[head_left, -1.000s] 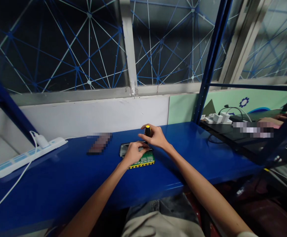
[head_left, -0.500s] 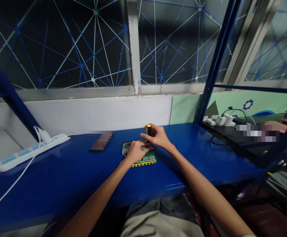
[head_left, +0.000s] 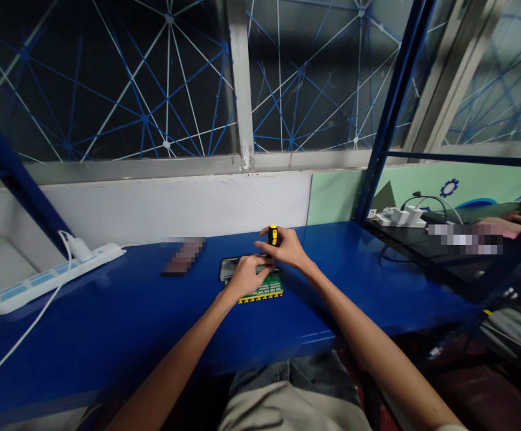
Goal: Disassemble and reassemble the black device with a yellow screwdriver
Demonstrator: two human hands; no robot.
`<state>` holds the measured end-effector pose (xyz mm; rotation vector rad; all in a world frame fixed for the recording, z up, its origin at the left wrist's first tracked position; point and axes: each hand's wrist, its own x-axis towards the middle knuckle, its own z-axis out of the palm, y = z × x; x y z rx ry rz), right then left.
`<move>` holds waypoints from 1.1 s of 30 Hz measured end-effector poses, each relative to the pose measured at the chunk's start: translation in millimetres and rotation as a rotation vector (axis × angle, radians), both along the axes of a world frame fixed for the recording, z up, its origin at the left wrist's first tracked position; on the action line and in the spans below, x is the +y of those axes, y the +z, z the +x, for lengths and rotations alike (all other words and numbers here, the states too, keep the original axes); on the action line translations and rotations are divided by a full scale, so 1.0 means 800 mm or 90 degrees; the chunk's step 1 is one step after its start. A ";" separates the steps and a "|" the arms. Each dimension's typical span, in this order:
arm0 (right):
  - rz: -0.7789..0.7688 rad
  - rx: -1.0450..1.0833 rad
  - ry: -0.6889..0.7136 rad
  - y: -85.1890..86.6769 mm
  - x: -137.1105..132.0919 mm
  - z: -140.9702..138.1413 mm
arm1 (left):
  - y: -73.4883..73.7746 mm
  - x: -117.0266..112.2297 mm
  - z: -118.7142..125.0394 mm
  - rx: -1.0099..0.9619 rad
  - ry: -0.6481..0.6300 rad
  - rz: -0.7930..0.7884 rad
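My right hand (head_left: 286, 246) is closed round a black-and-yellow screwdriver (head_left: 274, 234), which stands nearly upright. Its thin shaft points down at the far right part of a green circuit board (head_left: 270, 286) with a yellow toothed strip along its near edge. Resting over the board's left part, my left hand (head_left: 249, 275) has thumb and forefinger brought together beside the shaft's lower end. Whatever lies between those fingertips is too small to make out. Behind the board sits a dark grey tray-like case (head_left: 228, 267), partly covered by my left hand.
On the blue table (head_left: 152, 335) a blurred-out flat object (head_left: 183, 256) lies to the left. A white power strip (head_left: 54, 281) with a cable is at the far left. At right, another person's hand (head_left: 496, 228) is over a black table with chargers (head_left: 406, 215).
The screwdriver's handle has turned and tipped slightly right, showing more yellow on its side. Both hands stay at nearly the same place over the board.
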<state>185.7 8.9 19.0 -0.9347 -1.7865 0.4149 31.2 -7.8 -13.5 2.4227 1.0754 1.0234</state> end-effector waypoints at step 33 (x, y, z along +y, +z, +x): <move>-0.064 0.013 0.030 0.006 -0.005 0.000 | -0.001 -0.002 0.001 -0.005 0.015 -0.011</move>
